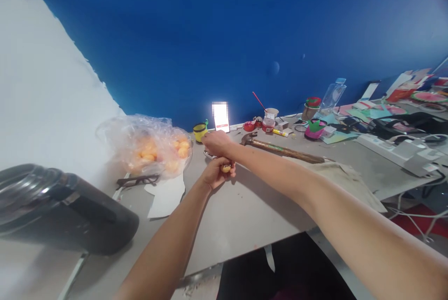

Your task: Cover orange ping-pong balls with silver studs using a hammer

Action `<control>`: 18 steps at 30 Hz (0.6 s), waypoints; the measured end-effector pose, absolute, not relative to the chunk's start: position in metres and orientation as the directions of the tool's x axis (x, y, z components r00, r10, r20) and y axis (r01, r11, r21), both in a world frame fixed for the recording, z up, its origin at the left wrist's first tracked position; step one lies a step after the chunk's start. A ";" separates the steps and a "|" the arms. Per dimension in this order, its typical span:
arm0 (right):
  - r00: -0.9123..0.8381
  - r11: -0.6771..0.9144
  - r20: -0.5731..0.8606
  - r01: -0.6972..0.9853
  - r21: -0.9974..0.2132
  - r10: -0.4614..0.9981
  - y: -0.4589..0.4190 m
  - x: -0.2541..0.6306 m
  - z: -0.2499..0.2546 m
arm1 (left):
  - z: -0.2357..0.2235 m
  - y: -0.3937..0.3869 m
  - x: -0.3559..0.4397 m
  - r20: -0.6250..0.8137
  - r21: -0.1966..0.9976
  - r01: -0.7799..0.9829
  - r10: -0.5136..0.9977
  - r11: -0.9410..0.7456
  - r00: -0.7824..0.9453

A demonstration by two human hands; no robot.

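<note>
While enclosed in left hand (214,175), showing only rounded end of pale-yellow piece (227,168), with fingers curled snugly round it. Can see right hand (216,143) just beyond left hand, with fingers bent in; cannot tell how tightly, or on what. Can glimpse silvery edge (209,154) just under right hand, mostly hidden. Beyond right hand, can see yellow cup (200,132) and lit phone (221,118); to right of hands, hammer (280,148) on tabletop (245,216); to left, plastic bag (121,134) of orange round things (149,154) and glasses (138,180).
</note>
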State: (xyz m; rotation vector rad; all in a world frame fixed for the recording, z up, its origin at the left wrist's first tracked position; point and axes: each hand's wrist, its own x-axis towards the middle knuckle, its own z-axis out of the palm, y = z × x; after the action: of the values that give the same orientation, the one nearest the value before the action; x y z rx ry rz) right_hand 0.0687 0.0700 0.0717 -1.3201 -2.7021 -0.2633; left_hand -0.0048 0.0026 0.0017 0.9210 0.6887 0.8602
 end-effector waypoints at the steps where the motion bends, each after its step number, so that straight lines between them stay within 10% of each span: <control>1: -0.598 0.594 0.201 0.800 0.088 0.776 0.070 0.069 0.073 | 0.003 0.002 -0.006 -0.136 0.876 -0.344 0.857 0.338 0.496; 11: -0.389 0.497 0.446 0.854 -0.153 0.806 0.073 0.091 0.079 | 0.017 0.021 -0.027 -0.046 0.790 -0.597 0.984 0.139 0.169; 18: -0.564 0.572 0.381 0.813 0.106 0.732 0.057 0.095 0.079 | 0.018 0.029 -0.031 -0.013 0.819 -0.568 0.985 -0.087 -0.170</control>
State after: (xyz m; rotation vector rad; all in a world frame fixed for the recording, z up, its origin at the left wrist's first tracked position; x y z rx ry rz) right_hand 0.0947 0.0569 0.0794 -1.2709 -2.5117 -0.3910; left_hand -0.0309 0.0290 0.0184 0.6865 0.8355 1.5860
